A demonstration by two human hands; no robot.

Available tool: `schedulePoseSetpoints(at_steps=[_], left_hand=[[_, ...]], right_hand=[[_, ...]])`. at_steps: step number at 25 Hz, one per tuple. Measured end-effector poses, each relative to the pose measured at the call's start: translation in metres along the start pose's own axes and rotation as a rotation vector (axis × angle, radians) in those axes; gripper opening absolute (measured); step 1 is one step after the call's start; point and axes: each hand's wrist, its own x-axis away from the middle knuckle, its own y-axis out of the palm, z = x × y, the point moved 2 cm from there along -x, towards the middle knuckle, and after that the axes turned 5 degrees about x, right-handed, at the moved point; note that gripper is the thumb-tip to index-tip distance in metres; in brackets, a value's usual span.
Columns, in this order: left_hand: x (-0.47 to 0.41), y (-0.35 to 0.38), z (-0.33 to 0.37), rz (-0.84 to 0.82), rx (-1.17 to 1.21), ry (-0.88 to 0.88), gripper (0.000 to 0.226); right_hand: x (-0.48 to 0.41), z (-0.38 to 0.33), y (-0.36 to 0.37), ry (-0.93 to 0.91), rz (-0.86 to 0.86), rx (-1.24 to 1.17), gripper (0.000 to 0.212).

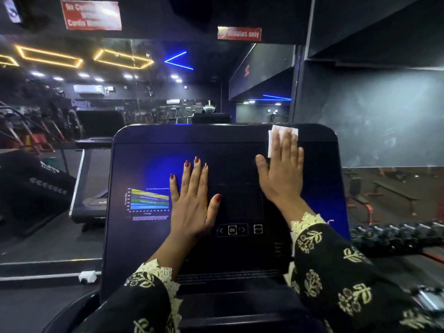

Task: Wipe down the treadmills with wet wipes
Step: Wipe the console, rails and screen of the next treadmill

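White wet wipe point(274, 140) sits flat on the upper right corner of the treadmill console point(149, 164), pinned under the straight fingers of the right hand point(282, 169), which lies wide and flat on it. Left hand point(193, 200) also wide and flat, fingers spread, palm pressed on the middle of the dark screen just right of the coloured chart point(147, 200), holding nothing. OK button point(232, 230) lit below between the wrists; another treadmill point(89, 183) to the left.

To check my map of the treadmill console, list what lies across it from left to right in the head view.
Coloured chart → left hand → OK button → right hand, pressing the wet wipe.
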Motion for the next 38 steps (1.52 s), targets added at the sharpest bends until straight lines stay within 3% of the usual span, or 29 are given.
schedulePoseSetpoints(at_steps=[4, 5, 8, 10, 13, 15, 18, 19, 24, 25, 28, 29, 32, 33, 34, 37, 38], left_hand=[[0.002, 0.001, -0.001, 0.0, -0.028, -0.005, 0.069], [0.002, 0.002, -0.001, -0.001, -0.035, -0.004, 0.069], [0.004, 0.004, 0.0, -0.008, -0.045, -0.01, 0.07], [0.005, 0.005, 0.003, -0.009, -0.049, -0.03, 0.07], [0.008, 0.006, 0.007, -0.004, -0.05, -0.064, 0.072], [0.009, 0.005, 0.008, -0.006, -0.059, -0.065, 0.073], [0.01, 0.006, 0.009, -0.01, -0.069, -0.058, 0.074], [0.01, 0.006, 0.01, -0.011, -0.072, -0.062, 0.074], [0.014, 0.009, 0.016, -0.021, -0.07, -0.09, 0.077], [0.015, 0.009, 0.017, -0.022, -0.071, -0.09, 0.076], [0.02, 0.008, 0.018, -0.037, -0.063, -0.085, 0.076], [0.022, 0.008, 0.018, -0.043, -0.058, -0.082, 0.076], [0.027, 0.006, 0.017, -0.064, -0.043, -0.052, 0.075], [0.028, 0.006, 0.016, -0.07, -0.035, -0.042, 0.075], [0.028, 0.005, 0.015, -0.075, -0.024, -0.032, 0.075], [0.032, 0.002, 0.011, -0.078, 0.012, 0.006, 0.074], [0.034, 0.001, 0.01, -0.078, 0.023, 0.018, 0.074]], right_hand=[[0.015, 0.005, 0.0, -0.452, -0.055, 0.148, 0.072], [0.009, 0.021, -0.003, -0.44, -0.039, 0.169, 0.071], [-0.001, 0.068, -0.009, 0.021, 0.0, 0.1, 0.073], [0.01, 0.069, -0.01, 0.151, 0.006, 0.024, 0.078], [0.041, 0.055, -0.007, -0.166, -0.044, 0.099, 0.09], [0.045, 0.073, -0.005, -0.246, -0.036, 0.103, 0.091], [0.041, 0.103, -0.008, 0.115, 0.007, -0.111, 0.087], [0.046, 0.101, -0.008, 0.149, 0.003, -0.122, 0.086], [0.086, 0.09, -0.004, -0.363, -0.111, 0.088, 0.083], [0.087, 0.096, -0.004, -0.316, -0.108, 0.094, 0.082], [0.096, 0.093, -0.004, 0.067, -0.076, -0.025, 0.085], [0.104, 0.081, -0.002, 0.047, -0.08, -0.03, 0.088], [0.119, 0.062, 0.004, -0.384, -0.135, 0.053, 0.085], [0.111, 0.067, 0.002, -0.453, -0.121, 0.088, 0.081], [0.099, 0.071, 0.0, -0.429, -0.108, 0.113, 0.079], [0.07, 0.068, -0.006, -0.011, -0.094, -0.018, 0.083], [0.071, 0.054, -0.006, -0.006, -0.107, -0.042, 0.087]])
